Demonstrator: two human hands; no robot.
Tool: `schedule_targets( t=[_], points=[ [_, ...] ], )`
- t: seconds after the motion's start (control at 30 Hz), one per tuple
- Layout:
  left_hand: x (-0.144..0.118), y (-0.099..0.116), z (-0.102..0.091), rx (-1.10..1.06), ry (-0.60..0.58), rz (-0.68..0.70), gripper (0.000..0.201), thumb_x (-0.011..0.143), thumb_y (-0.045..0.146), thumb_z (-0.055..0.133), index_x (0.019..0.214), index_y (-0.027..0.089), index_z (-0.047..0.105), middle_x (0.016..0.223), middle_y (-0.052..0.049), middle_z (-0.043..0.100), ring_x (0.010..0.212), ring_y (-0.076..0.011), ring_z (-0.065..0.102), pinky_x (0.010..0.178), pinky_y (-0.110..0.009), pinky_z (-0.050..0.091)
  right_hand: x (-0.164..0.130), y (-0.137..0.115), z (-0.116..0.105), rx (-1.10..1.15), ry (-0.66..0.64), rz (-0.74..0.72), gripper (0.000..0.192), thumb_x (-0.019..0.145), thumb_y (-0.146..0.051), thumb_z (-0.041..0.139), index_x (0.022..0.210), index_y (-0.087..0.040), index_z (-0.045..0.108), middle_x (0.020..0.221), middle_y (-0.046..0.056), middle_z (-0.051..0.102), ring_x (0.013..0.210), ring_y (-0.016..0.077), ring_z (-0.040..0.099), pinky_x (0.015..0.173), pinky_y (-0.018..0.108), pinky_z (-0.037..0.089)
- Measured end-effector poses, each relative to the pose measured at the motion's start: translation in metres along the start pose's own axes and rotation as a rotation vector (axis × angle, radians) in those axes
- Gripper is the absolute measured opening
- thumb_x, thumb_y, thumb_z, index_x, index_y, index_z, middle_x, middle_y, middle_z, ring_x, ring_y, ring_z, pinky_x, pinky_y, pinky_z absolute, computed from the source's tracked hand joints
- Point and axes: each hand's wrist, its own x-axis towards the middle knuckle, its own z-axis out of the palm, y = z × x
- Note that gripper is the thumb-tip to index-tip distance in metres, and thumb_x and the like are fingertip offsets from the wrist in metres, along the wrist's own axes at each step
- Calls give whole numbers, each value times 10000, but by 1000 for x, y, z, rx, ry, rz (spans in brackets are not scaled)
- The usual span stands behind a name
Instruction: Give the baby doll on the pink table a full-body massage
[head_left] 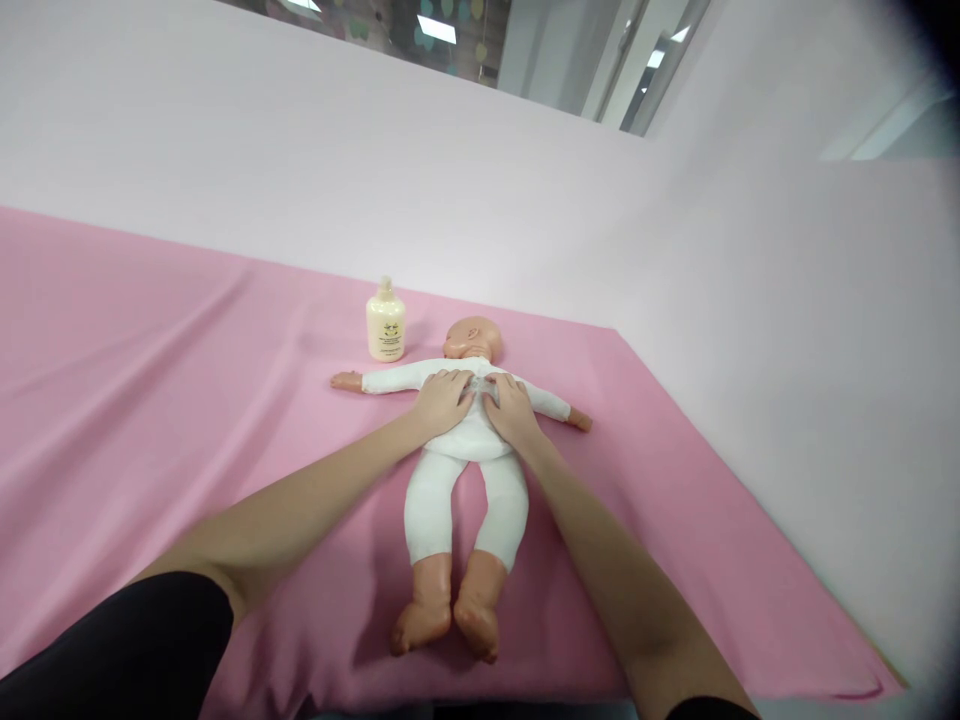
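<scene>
Left hand point(444, 400) and right hand point(512, 408) flat, side by side on doll point(469, 440) chest, gripping nothing; lotion bottle point(385, 322) beside doll head could tip if an elbow swings

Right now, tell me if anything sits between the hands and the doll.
Nothing visible does. The left hand and right hand lie flat on the chest of the doll. The bottle stands apart, beside its head.

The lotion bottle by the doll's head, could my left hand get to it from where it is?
Probably yes: left hand rests on the doll, and only bare pink cloth lies before the bottle.
</scene>
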Motion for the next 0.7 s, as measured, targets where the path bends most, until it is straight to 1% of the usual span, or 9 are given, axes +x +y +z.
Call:
schedule_targets(
  t=[0.13,0.23,0.37,0.47,0.57,0.63,0.7],
  points=[
    [0,0,-1,-20,-18,-2,288,901,270,407,1119,156,557,1064,-106,637,981,-252,573,866,-376,421,0,-1,-2,-25,-20,29,434,884,-253,407,1303,-146,447,1211,120,570,1095,248,515,974,387,360],
    [0,0,-3,-39,-21,-17,291,894,270,410,1113,147,556,1083,-113,638,991,-251,583,857,-365,428,0,-3,-5,-53,-49,42,442,902,-288,400,1328,-177,438,1230,115,559,1112,249,505,978,385,352],
    [1,-3,-6,6,-91,-132,259,893,299,390,954,152,595,940,-105,672,867,-249,623,743,-351,449,-1,-4,-10,-79,-50,102,361,906,-314,411,1231,-182,497,1182,106,586,1097,246,518,964,358,356],
    [1,-5,-8,73,-135,-219,348,911,344,335,875,164,631,911,-118,688,862,-270,636,724,-362,451,-2,-3,-15,-85,-91,229,318,919,-358,378,1136,-162,506,1107,110,626,1006,237,572,876,329,399],
    [1,-6,-11,111,-181,-279,431,915,367,294,877,154,666,938,-139,696,886,-290,644,740,-374,455,-1,-3,-18,-106,-186,394,375,931,-433,319,1071,-149,520,990,123,666,915,244,616,786,327,426],
    [0,-7,-14,136,-221,-327,474,913,371,273,920,127,678,973,-165,692,917,-308,642,760,-386,456,-1,-3,-20,-125,-229,457,438,928,-471,293,1046,-132,543,983,151,674,925,268,626,786,349,433],
    [1,-9,-18,157,-272,-387,523,912,391,253,970,98,681,1009,-193,683,958,-330,632,789,-402,454,-1,-4,-22,-136,-255,488,511,923,-502,269,1035,-108,573,1019,189,669,973,305,623,813,385,435]
  ],
)
